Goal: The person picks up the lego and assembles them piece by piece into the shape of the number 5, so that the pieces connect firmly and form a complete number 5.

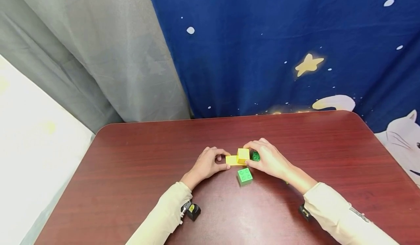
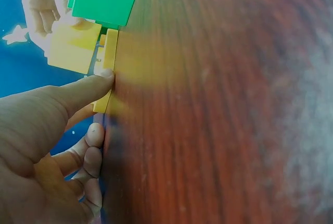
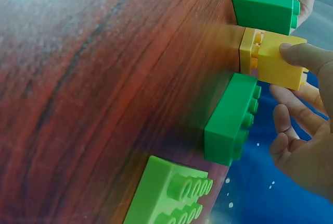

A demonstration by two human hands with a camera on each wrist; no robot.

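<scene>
My left hand (image 1: 205, 164) pinches the left end of a flat yellow building brick (image 1: 231, 160), thumb on the near side. Over that brick's right end, my right hand (image 1: 269, 159) holds a taller yellow block (image 1: 243, 154) between thumb and fingers. In the left wrist view the yellow block (image 2: 75, 47) leans slightly, with the flat brick's studs showing in a gap beside it. A square green block (image 1: 244, 177) sits just in front, studs up. Beside the right fingers is a darker green brick (image 1: 256, 156), partly covered in the head view.
A lime green brick (image 3: 166, 193) lies further right, mostly hidden under the right forearm in the head view. The red-brown table (image 1: 147, 146) ends at a far edge before blue and grey curtains (image 1: 246, 55). Each wrist carries a small black camera (image 1: 193, 212).
</scene>
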